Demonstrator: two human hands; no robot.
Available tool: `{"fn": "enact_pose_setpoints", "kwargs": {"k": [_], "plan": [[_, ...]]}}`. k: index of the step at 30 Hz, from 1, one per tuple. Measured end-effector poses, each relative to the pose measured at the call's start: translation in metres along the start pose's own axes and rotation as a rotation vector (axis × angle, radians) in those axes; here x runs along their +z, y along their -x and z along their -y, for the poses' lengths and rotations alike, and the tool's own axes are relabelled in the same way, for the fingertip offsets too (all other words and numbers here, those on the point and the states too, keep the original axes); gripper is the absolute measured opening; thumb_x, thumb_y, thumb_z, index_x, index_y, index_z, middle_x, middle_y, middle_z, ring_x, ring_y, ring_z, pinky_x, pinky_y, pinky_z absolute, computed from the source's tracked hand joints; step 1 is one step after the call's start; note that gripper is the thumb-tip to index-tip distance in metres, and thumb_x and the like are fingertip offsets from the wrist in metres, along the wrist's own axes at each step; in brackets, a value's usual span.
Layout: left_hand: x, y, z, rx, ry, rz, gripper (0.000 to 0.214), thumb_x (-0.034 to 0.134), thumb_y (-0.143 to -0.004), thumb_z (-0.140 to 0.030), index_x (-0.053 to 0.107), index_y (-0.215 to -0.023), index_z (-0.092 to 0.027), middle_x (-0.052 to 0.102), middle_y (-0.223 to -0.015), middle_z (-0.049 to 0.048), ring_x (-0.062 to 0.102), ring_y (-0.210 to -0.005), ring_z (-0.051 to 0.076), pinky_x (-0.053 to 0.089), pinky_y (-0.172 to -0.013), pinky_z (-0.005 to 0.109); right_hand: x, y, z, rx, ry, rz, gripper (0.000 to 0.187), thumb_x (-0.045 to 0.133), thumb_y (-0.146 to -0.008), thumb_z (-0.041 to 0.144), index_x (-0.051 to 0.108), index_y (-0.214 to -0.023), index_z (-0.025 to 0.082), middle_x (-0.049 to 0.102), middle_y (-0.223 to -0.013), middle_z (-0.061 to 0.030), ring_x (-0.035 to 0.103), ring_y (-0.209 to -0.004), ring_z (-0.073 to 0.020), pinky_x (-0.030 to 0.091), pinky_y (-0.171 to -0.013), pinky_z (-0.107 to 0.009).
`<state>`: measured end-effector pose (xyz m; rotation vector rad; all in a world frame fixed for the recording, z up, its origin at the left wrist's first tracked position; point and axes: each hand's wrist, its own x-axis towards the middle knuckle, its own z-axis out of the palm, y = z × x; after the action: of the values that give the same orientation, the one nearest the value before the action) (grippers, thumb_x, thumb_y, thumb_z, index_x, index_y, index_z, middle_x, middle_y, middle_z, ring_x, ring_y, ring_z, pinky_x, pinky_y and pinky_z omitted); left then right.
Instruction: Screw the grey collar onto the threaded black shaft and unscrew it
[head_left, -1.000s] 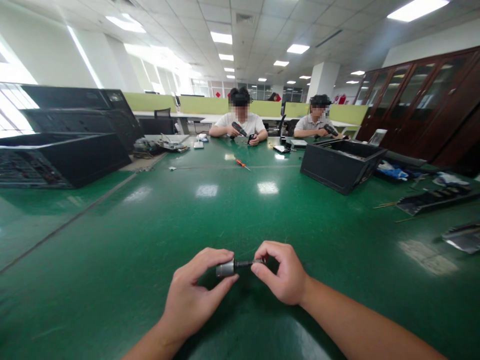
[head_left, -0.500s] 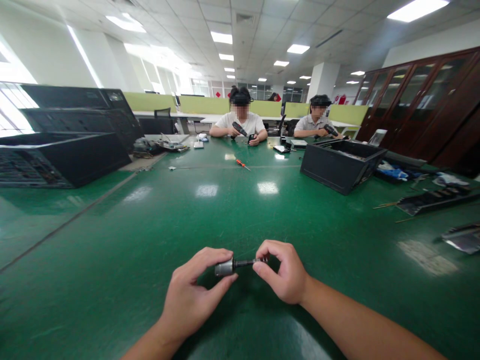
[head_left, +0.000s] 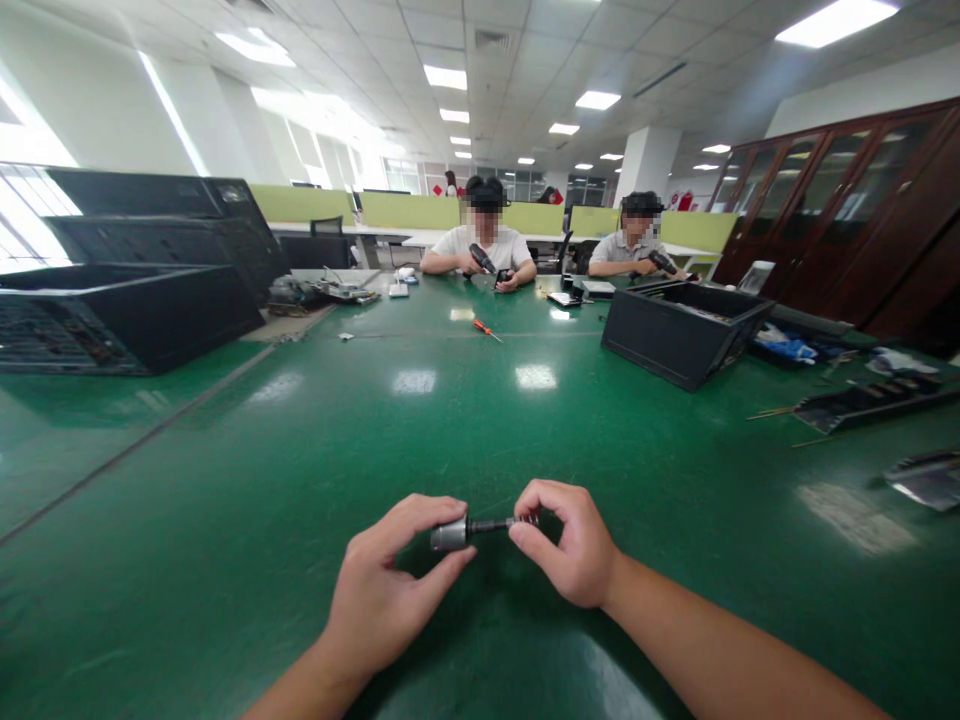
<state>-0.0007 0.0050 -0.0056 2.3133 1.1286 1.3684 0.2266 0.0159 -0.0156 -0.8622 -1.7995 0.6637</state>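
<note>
My left hand [head_left: 397, 575] grips a short silver metal cylinder [head_left: 450, 535] between thumb and fingers, just above the green tabletop. From the cylinder's right end a thin dark shaft [head_left: 491, 525] points toward my right hand [head_left: 566, 545]. There my right thumb and forefinger pinch a small coil spring [head_left: 529, 520] at the shaft's end. Part of the spring is hidden by my fingers. The cylinder, shaft and spring lie in one nearly level line.
An orange screwdriver [head_left: 486, 329] lies farther up the green table [head_left: 337, 450]. Black computer cases [head_left: 660, 335] stand at right and left. Circuit boards [head_left: 322, 288] are at the back left, metal parts [head_left: 862, 400] at right. Two people sit opposite, each holding a power drill [head_left: 482, 258].
My hands and the parts they hold stay almost still. Slightly more of the spring shows by my right fingers. Another person's head has appeared in the far background.
</note>
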Motion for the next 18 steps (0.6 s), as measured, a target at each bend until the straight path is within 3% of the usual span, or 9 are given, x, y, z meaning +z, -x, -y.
{"fn": "enact_pose_setpoints", "kwargs": {"k": [18], "plan": [[-0.0013, 0.0004, 0.0021, 0.0, 0.004, 0.0, 0.025, 0.077, -0.081, -0.021, 0.07, -0.105, -0.024, 0.075, -0.1, 0.0031, 0.072, -0.091, 0.018, 0.058, -0.082, 0.028, -0.0006, -0.0002, -0.0011, -0.003, -0.01, -0.014, 0.011, 0.062, -0.084, 0.024, 0.059, -0.074, 0.019, 0.061, -0.069, -0.0006, 0.057, -0.065, -0.0152, 0.043, -0.065, -0.027]]}}
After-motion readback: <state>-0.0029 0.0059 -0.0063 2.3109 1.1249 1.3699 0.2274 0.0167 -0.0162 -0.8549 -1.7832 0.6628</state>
